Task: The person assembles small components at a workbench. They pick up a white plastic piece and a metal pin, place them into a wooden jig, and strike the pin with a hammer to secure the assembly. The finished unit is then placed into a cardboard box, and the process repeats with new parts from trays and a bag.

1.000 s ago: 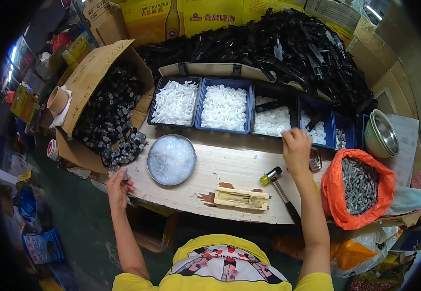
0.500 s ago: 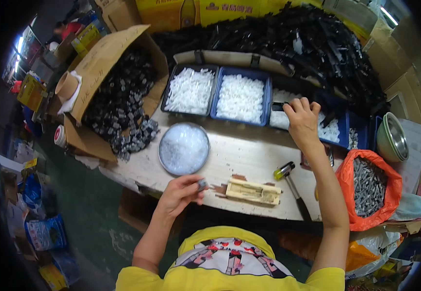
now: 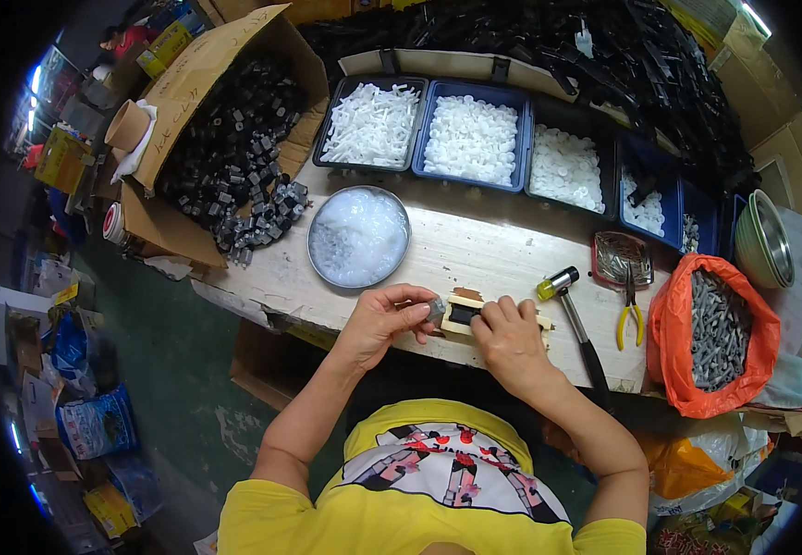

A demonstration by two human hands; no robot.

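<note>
Pinched between the fingertips of my left hand (image 3: 384,322) is a small grey block (image 3: 436,310), held just beside the left end of a cream-coloured jig (image 3: 459,327) near the bench's front edge. A black plastic piece (image 3: 464,314) lies in the jig's channel. My right hand (image 3: 514,344) is closed over the right part of the jig, its fingers on the black piece and hiding part of it. To the left, similar grey and black blocks (image 3: 262,208) spill from a cardboard box (image 3: 174,120).
A round tray of clear gel-like stuff (image 3: 359,236) stands behind my left hand. Bins of white parts (image 3: 470,139) line the back, below a black heap (image 3: 530,46). Rightward are a hammer (image 3: 581,333), yellow-handled pliers (image 3: 630,319) and an orange bag of grey parts (image 3: 720,333).
My right hand has come back from the bins to the jig, where a black piece now lies. My left hand has moved right, closer to the jig, still holding the grey block.
</note>
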